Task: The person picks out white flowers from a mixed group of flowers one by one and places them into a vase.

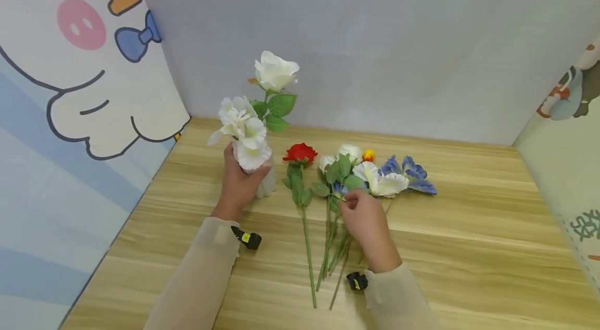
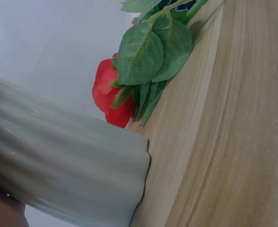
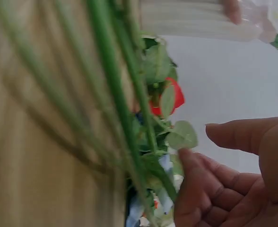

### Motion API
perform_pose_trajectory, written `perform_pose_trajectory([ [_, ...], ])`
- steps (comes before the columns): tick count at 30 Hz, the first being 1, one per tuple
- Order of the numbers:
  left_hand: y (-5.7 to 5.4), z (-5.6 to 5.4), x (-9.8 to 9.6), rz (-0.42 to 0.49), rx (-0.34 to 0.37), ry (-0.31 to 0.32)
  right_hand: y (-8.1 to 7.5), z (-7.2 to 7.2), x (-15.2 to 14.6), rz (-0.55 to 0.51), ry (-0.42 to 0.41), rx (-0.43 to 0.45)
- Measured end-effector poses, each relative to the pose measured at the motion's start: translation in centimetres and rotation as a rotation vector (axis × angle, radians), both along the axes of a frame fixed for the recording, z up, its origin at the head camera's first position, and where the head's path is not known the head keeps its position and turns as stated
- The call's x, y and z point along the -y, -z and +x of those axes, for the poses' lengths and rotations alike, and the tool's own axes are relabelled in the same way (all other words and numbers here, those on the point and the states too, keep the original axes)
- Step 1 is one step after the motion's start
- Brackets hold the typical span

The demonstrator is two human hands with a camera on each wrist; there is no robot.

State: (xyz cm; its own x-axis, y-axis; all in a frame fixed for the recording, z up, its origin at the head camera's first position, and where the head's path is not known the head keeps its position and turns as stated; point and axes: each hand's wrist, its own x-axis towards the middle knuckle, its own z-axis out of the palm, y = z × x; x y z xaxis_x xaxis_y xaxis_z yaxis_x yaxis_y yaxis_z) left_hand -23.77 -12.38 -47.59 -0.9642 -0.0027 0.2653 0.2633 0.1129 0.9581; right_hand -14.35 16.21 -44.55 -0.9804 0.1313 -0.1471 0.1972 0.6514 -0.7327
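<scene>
My left hand (image 1: 238,184) grips a pale, ribbed vase (image 2: 77,156) standing on the table. Out of its top rise a white rose (image 1: 276,72) with green leaves and a white ruffled flower (image 1: 252,135). My right hand (image 1: 369,223) is over a bunch of artificial flowers lying flat, fingertips right at the leaves (image 1: 344,166). In the right wrist view, its thumb stands apart from the loosely bent fingers (image 3: 191,184), with nothing between them. Several green stems (image 3: 106,71) run beside that hand.
A red rose (image 1: 300,154) lies between the vase and the bunch. Blue flowers (image 1: 414,176), a white ruffled flower (image 1: 382,181), a white rose (image 1: 350,152) and a small orange-yellow bloom (image 1: 368,155) lie together. A pale wall (image 1: 375,49) stands behind the wooden table (image 1: 469,246).
</scene>
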Motion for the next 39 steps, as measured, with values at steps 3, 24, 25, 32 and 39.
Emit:
perform_pose_trajectory([
  [3,-0.1,0.0,-0.1,-0.001,0.013,-0.002,0.7,-0.1,0.3,0.027,-0.001,0.019],
  [24,-0.1,-0.2,-0.3,-0.02,-0.047,0.002,2.5,-1.0,0.0,-0.217,0.043,0.136],
  [25,0.0,-0.3,-0.2,-0.022,-0.043,-0.001,2.4,-1.0,-0.1,-0.232,0.044,0.132],
  [32,0.0,0.0,-0.1,-0.03,-0.022,-0.007,1.7,-0.9,-0.5,-0.232,0.04,0.096],
  [39,-0.1,0.1,-0.1,-0.015,-0.018,-0.006,0.6,-0.6,-0.6,-0.263,0.045,0.106],
])
